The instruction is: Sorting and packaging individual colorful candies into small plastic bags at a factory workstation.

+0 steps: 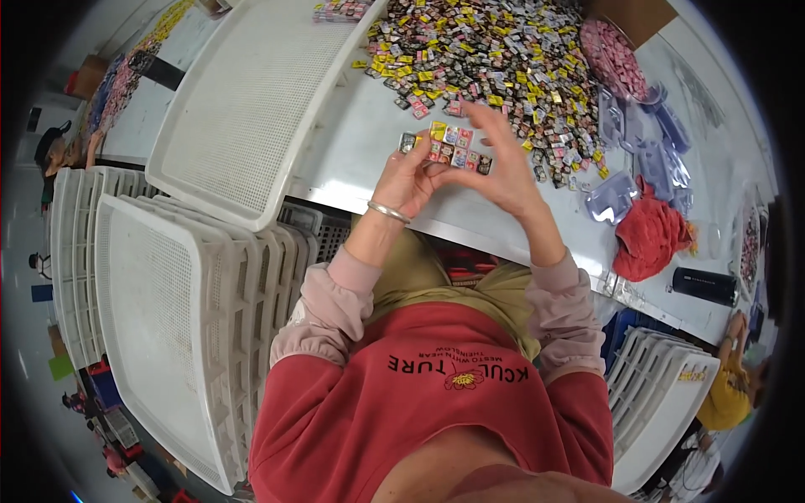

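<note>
Tabletop (348,138) bare left of packet pile (495,54) | left hand (406,186) holds block (451,151) near edge (470,238)

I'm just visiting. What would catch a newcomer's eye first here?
Probably the big spread of small wrapped pieces, a jumble of yellow, black and pink over the far part of the table. Nearer, the left hand holds a little block of similar pieces, with the right hand curved close beside it. A crumpled red cloth stands out on the table's right, and white trays are stacked at the left.
</note>
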